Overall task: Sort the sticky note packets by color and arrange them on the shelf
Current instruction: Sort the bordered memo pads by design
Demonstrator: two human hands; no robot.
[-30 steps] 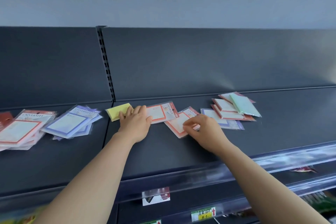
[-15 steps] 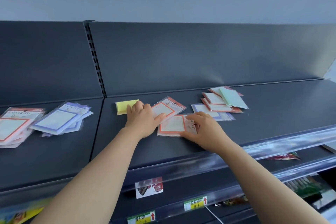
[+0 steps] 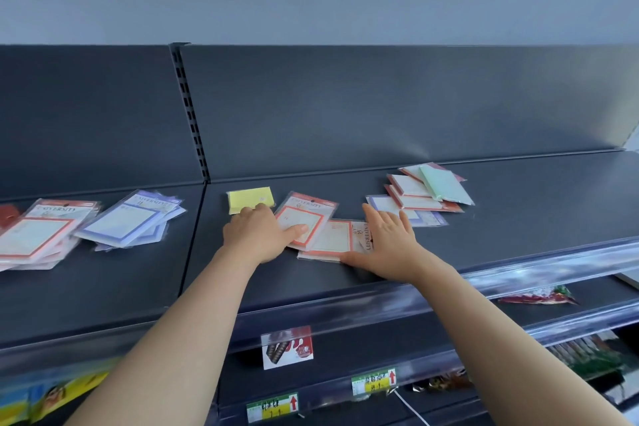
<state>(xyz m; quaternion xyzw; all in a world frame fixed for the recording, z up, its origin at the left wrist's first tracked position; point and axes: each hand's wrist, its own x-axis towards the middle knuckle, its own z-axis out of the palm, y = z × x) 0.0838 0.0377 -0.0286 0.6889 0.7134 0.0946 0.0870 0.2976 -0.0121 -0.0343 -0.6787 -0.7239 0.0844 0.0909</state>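
Two red-bordered sticky note packets lie in the middle of the dark shelf (image 3: 518,225). My left hand (image 3: 257,237) rests on the left packet (image 3: 304,214), thumb pressing its face. My right hand (image 3: 387,245) lies flat with spread fingers on the right end of the second red packet (image 3: 330,240). A yellow packet (image 3: 249,199) sits just behind my left hand. To the right lies a mixed heap: a blue-bordered packet (image 3: 383,204), red-bordered ones (image 3: 411,194) and a green one (image 3: 444,185) on top. On the left shelf section sit a blue pile (image 3: 128,223) and a red pile (image 3: 34,235).
A slotted upright (image 3: 192,114) divides the shelf's back panel. A clear price rail (image 3: 518,275) runs along the front edge. Lower shelves hold price tags (image 3: 287,346) and other packaged goods (image 3: 539,297).
My right hand has opened from a pinch on the second red packet and now lies flat on its right end. My left hand stays on the first red packet.
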